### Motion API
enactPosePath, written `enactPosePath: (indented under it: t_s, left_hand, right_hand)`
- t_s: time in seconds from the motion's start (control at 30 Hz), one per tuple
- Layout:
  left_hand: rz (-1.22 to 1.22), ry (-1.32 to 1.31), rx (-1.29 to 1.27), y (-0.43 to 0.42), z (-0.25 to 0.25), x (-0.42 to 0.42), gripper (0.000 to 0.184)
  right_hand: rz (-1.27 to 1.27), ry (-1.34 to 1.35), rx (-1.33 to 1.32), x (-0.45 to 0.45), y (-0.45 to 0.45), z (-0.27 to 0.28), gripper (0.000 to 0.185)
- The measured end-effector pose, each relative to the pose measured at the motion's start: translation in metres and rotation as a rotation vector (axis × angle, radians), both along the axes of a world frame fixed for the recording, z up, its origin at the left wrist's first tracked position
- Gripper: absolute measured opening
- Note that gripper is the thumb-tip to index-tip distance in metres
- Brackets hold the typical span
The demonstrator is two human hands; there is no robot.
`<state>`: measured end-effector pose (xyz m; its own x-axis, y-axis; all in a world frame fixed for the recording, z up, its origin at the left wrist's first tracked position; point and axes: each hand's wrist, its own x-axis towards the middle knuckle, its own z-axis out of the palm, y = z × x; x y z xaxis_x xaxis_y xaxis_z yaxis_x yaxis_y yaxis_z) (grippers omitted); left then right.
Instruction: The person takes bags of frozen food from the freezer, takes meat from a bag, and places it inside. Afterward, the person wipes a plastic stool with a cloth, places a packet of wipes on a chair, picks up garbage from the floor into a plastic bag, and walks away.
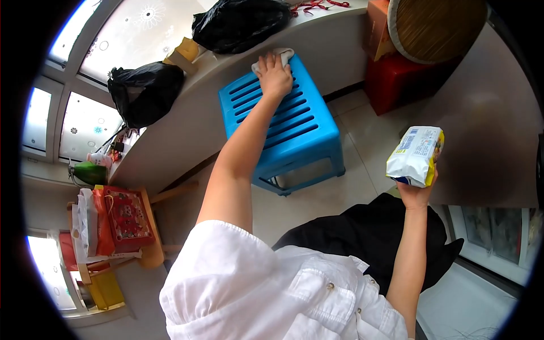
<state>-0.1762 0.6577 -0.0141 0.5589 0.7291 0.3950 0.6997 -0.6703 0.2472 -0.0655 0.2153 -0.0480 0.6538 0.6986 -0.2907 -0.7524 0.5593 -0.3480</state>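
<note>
My left hand [274, 77] presses a crumpled white cloth [285, 55] against the far end of a blue slatted plastic stool [309, 110]. Its fingers lie over the cloth, which sticks out on both sides of them. Off to the right, well clear of the stool, my right hand [417, 194] grips a soft white and yellow plastic pack [416, 152] from below. Print and a barcode show on the pack's upturned side, while most of the gripping fingers are hidden behind it.
Black plastic bags [241, 25] lie on the curved window ledge [334, 20] beyond the stool. A red box [391, 82] stands at the back right beside a large brown surface [481, 147]. At left, a wooden chair [148, 226] bears bags and a red patterned box [129, 218].
</note>
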Motion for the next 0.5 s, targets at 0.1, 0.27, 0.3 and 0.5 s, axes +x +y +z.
enactPosePath:
  t_s: [0.1,0.27,0.3,0.5]
  left_hand:
    - [-0.116,-0.016,0.039,-0.015,-0.003,0.018,0.049]
    - [-0.489,-0.014,-0.094,-0.061,0.010,0.004,0.041]
    - [-0.555,-0.051,-0.152,-0.076,0.014,-0.005,0.041]
    - [-0.494,-0.133,-1.009,-0.145,0.071,-0.083,0.064]
  right_hand:
    - [-0.019,0.016,0.006,-0.001,0.001,0.001,0.065]
    - [-0.020,0.005,-0.006,-0.004,0.001,0.005,0.065]
    - [-0.019,0.000,-0.013,-0.004,0.001,0.006,0.065]
    - [-0.008,0.001,0.005,-0.005,0.002,0.011,0.065]
